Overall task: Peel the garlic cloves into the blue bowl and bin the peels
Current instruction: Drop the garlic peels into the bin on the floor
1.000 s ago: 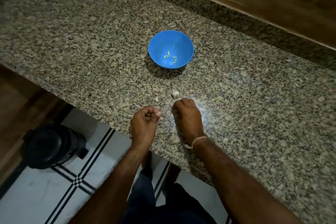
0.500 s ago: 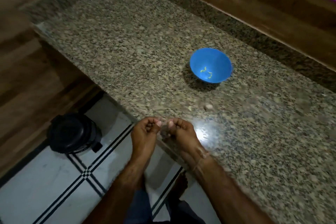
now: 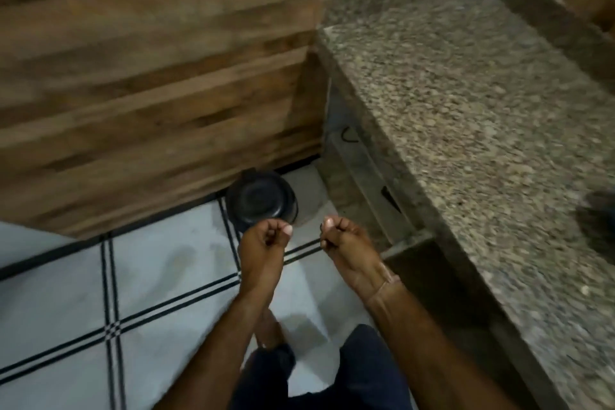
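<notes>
My left hand (image 3: 266,238) and my right hand (image 3: 339,236) hang side by side over the tiled floor, off the counter's corner. Each has its fingers curled and its thumb pressed onto them, pinching garlic peels that stay hidden inside the fingers. A black round bin (image 3: 261,201) with its lid down stands on the floor just beyond my left hand, against the wooden wall. The blue bowl and the garlic cloves are out of view.
The granite counter (image 3: 466,110) fills the right side, its corner close to my right hand. A dark blurred shape (image 3: 599,223) sits at the counter's right edge. Wooden panelling (image 3: 149,76) runs behind the bin. My legs and a bare foot (image 3: 269,333) show below.
My view has swung left and down from the counter to the floor. Both hands have left the counter edge and moved out over the floor toward the bin, still curled.
</notes>
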`<action>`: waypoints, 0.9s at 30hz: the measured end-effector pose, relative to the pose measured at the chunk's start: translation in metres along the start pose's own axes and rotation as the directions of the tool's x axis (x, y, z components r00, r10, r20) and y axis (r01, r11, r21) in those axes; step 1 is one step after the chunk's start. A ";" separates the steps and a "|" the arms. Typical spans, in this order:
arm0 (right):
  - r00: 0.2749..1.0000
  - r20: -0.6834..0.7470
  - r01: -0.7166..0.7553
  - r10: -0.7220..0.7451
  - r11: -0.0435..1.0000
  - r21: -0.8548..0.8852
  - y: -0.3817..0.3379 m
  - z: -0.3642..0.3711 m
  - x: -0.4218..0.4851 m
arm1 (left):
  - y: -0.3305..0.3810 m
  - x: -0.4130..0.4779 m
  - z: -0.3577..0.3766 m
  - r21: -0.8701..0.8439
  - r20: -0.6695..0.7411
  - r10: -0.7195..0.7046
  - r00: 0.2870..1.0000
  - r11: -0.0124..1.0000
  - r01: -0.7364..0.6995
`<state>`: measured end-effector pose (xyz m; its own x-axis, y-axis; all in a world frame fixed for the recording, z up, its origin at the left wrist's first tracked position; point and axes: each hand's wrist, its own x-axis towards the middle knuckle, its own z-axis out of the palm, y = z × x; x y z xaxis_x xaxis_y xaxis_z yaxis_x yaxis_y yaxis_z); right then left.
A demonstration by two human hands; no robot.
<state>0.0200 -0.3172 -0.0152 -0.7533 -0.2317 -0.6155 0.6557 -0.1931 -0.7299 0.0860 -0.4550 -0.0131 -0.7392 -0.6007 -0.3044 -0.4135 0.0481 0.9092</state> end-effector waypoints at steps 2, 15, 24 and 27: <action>1.000 -0.002 -0.021 0.021 1.000 -0.011 0.007 0.033 0.011 | -0.003 0.018 -0.032 -0.003 -0.030 -0.009 1.000 1.000 0.009; 0.996 0.045 -0.063 0.080 0.951 -0.302 0.029 0.144 0.149 | -0.051 0.137 -0.098 0.034 -0.191 -0.091 0.977 0.995 0.099; 0.959 -0.107 -0.282 0.261 0.873 -0.398 0.122 0.122 0.297 | -0.174 0.250 -0.041 0.053 -0.169 -0.292 0.941 0.951 0.304; 0.945 -0.142 -0.328 0.295 0.855 -0.402 0.162 0.117 0.358 | -0.229 0.291 -0.019 0.069 -0.154 -0.366 0.918 0.922 0.380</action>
<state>-0.1382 -0.5429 -0.3191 -0.5253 -0.1400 -0.8393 0.7872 0.2946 -0.5418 -0.0241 -0.6563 -0.3039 -0.4452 -0.6915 -0.5689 -0.6990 -0.1287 0.7034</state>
